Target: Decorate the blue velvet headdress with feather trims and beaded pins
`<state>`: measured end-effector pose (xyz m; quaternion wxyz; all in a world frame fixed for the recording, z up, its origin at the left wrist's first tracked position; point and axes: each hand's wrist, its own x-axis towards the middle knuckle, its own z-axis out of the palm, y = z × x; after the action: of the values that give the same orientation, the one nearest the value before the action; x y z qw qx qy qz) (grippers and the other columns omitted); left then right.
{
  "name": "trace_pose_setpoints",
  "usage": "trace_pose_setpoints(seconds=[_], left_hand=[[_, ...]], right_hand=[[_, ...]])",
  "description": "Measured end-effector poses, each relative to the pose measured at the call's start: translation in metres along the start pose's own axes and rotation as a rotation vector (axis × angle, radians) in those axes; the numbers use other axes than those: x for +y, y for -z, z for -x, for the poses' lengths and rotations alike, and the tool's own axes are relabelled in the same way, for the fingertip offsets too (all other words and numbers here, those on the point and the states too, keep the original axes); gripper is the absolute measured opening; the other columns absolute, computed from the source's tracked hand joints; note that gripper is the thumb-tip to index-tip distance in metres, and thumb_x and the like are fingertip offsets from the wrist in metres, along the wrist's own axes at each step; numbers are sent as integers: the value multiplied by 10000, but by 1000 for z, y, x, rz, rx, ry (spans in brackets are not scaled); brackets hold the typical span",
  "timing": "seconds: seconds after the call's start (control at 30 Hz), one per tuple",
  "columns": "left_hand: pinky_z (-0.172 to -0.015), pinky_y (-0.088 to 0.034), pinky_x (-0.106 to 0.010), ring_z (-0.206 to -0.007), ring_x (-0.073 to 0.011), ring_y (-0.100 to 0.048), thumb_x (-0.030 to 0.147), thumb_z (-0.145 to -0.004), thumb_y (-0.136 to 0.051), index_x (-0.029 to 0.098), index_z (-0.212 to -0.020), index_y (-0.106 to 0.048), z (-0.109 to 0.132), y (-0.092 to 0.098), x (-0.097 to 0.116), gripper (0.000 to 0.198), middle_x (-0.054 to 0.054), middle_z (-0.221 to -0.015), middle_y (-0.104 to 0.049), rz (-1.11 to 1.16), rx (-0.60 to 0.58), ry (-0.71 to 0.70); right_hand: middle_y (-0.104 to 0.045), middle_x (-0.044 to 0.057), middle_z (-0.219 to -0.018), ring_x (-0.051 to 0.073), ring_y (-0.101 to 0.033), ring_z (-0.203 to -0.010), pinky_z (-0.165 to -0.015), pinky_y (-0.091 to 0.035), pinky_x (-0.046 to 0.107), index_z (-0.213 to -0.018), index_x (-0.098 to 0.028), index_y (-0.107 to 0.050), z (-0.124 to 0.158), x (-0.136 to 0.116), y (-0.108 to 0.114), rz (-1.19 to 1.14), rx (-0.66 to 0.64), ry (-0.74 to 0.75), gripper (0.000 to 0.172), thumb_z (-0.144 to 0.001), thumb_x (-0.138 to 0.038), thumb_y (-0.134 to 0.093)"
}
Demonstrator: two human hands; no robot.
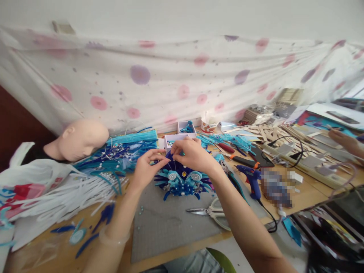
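Observation:
A blue beaded headdress (183,184), built of light and dark blue fuzzy pieces with pearls and a yellow gem, stands on the grey cutting mat (159,231). My left hand (152,165) reaches its upper left side, thumb and fingers pinched together. From above, my right hand (192,153) pinches at its dark blue top and covers part of it. Thin pale strands (174,165), wire or thread, run down from the fingertips of both hands. Scissors (209,212) lie on the mat below my right forearm.
A mannequin head (82,140) and white fuzzy stems (68,193) lie left. To the right are pliers (234,182), a blue glue gun (251,178), a power strip (307,167) and wooden sticks (273,132). Another person's hand (345,140) shows at far right. White boxes (186,127) stand behind.

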<state>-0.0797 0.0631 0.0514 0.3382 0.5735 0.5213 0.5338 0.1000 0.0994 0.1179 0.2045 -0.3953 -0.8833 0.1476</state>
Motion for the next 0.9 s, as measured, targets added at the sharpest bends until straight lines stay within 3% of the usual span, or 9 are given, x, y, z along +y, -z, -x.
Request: trace_pose_setpoints(seconds=[0.2,0.43,0.63,0.9], left_hand=[[-842,-520,-341,-785,-200,-706,371,-710,-764,170,-963,-661,-2,2,-1,340,-18,-776,-757,-33,-34,-5],[-920,-505,-387,-826,-224,-722,348,-691,-785,176,-1022,-649,-2,5,0,397,-15,-774,-770,-53,-101,3],[-806,-552,-355,-791,-221,-728,352,-680,-788,168,-1057,-622,-2,4,-2,451,-21,-771,-771,-25,-110,7],[-797,-559,-354,-778,-221,-728,372,-674,-783,178,-950,-651,0,3,-4,362,-30,-774,-775,-9,-90,-5]], right_hand=[[-748,14,-905,238,-557,-1018,-875,-259,394,-991,-192,-646,-4,-1,-7,30,-41,63,185,-853,-89,-578],[-703,38,-889,225,-537,-962,-803,-272,344,-985,-170,-606,-5,-3,-10,92,-114,101,200,-845,-58,-519],[-675,71,-935,243,-536,-981,-819,-262,357,-947,-157,-589,-7,-7,-7,147,-146,96,183,-840,-44,-494],[-713,54,-951,250,-549,-1035,-858,-256,373,-983,-170,-597,-6,-8,-7,151,-154,100,196,-839,-57,-528]])
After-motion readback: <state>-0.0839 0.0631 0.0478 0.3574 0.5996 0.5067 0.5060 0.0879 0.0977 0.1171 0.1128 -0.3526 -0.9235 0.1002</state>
